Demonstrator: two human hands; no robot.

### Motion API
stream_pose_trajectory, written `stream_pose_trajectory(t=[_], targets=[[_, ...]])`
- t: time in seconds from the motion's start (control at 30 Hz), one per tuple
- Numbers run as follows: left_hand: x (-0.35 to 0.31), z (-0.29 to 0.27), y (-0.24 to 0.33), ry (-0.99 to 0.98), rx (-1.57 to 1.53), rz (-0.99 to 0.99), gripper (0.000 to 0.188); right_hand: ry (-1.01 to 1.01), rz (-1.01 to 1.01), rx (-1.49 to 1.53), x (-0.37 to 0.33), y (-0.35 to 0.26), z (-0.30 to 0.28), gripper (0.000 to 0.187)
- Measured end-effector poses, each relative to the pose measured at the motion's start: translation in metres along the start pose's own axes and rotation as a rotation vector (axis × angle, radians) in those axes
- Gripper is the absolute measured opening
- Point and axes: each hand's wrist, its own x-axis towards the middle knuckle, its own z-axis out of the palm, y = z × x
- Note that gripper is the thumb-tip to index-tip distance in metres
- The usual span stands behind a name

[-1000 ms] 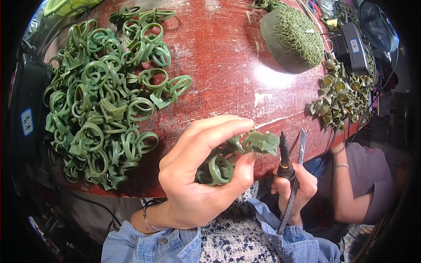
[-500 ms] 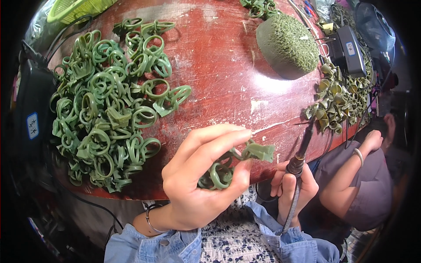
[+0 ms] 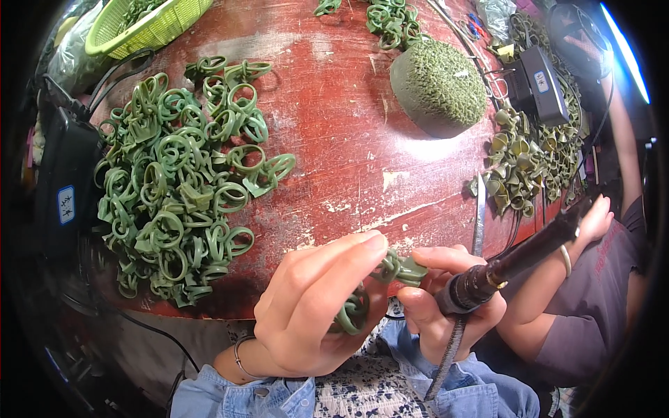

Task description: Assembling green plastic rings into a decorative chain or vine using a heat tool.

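Note:
My left hand (image 3: pixel 310 306) is curled around several green wax-like rings (image 3: pixel 353 311) in its palm. Between its fingertips and those of my right hand (image 3: pixel 435 296) sits a green ring piece (image 3: pixel 404 270) with a flat tab. My right hand's thumb and forefinger pinch at the tab. It also carries a dark, pen-shaped tool (image 3: pixel 533 258) slanting up to the right, and a slim metal blade (image 3: pixel 479 216) whose ridged grey handle passes below the hand. A large pile of green rings (image 3: pixel 164 188) lies to the left on the worn red table (image 3: pixel 327 139).
A round block with a rough green top (image 3: pixel 442 90) stands at the back right, beside folded olive-green pieces (image 3: pixel 519 164) and a black box (image 3: pixel 543 87). A yellow-green basket (image 3: pixel 150 31) is at the far left. Another person's arm (image 3: pixel 543 299) rests at the right edge.
My right hand has moved left to meet the ring piece at my left fingertips. The dark tool has swung toward the upper right, and the metal blade now shows. The view has shifted slightly.

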Motion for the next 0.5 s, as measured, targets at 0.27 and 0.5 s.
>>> stream_pose_trajectory(t=[0.27, 0.5], targets=[[-0.001, -0.003, -0.006, -0.065, -0.486, -0.428, 0.039, 0.111, 0.146, 0.235, -0.01, -0.004, -0.002, 0.026], [-0.001, -0.004, -0.002, -0.074, -0.39, -0.225, 0.027, -0.063, 0.331, 0.378, -0.009, -0.001, -0.004, 0.028]])
